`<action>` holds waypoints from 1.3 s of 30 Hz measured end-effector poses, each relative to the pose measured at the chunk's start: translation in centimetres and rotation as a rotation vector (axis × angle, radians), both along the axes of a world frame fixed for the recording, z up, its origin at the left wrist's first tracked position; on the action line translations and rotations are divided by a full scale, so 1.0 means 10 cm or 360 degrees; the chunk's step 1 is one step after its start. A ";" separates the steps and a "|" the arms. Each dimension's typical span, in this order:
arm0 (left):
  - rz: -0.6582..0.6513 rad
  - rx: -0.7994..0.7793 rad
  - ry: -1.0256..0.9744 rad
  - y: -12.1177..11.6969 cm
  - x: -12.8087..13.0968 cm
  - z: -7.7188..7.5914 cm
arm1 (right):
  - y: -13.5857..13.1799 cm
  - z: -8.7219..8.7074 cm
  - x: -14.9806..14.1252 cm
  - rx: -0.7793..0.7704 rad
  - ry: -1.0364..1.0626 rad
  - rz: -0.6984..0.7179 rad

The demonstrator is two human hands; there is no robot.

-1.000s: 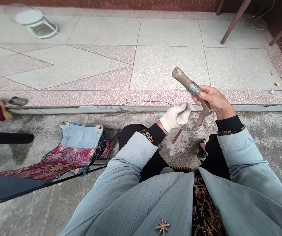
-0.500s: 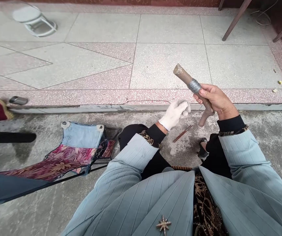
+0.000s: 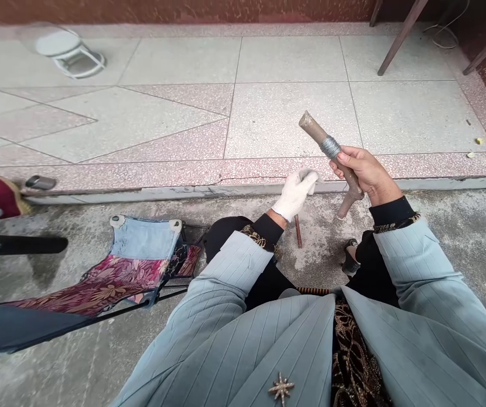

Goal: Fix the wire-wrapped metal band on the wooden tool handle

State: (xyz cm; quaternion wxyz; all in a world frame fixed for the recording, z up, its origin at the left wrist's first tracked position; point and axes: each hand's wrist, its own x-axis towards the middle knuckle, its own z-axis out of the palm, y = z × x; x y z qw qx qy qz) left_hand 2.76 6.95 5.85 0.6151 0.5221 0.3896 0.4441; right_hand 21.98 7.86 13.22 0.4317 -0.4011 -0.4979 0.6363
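Note:
My right hand (image 3: 364, 172) grips a forked wooden stick (image 3: 317, 133) below its thick upper end, with the short fork branch pointing down past my fist. A tight band of grey wire (image 3: 330, 147) wraps the stick just above my fingers. My left hand (image 3: 296, 195) wears a white cotton glove, its fingers bunched close to the stick and apart from it. Nothing shows in those fingers. Beneath the glove, a thin reddish-brown rod (image 3: 297, 230) stands nearly upright against the concrete; what supports it is hidden.
A folding chair of denim and floral fabric (image 3: 141, 265) stands at my left. Ahead, a concrete step edge (image 3: 226, 191) rises to speckled tile. A white stool (image 3: 71, 51) lies far left, wooden legs (image 3: 401, 34) stand far right, and a dark red object (image 3: 0, 198) sits left.
The thin rod has swung from slanting to nearly upright. My gloved hand has dropped slightly and moved left. The stick stays in my right hand at much the same angle.

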 end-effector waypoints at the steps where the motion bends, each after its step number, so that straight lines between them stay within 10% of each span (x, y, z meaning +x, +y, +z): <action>1: -0.0075 0.0014 -0.0022 0.00 -0.01 -0.01 | 0.02 -0.02 0.01 0.0003 0.0010 -0.0020; 10: -0.0133 -0.0127 -0.0124 -0.02 0.02 0.04 | 0.04 -0.05 0.08 0.0003 0.0000 -0.0050; 20: -0.0053 0.0477 0.0859 -0.02 -0.07 0.14 | 0.03 -0.11 0.03 -0.0077 -0.0114 -0.0076; 26: -0.0292 0.0689 0.1276 0.06 -0.14 0.14 | 0.09 -0.19 0.07 0.0058 -0.1107 -0.0232; 32: -0.0586 0.1023 0.1920 0.11 -0.16 0.04 | 0.04 -0.12 0.13 0.0101 -0.2543 0.0751; 39: -0.0880 0.0842 0.1436 0.14 -0.18 0.07 | -0.04 -0.09 0.17 -0.0006 -0.2150 0.1533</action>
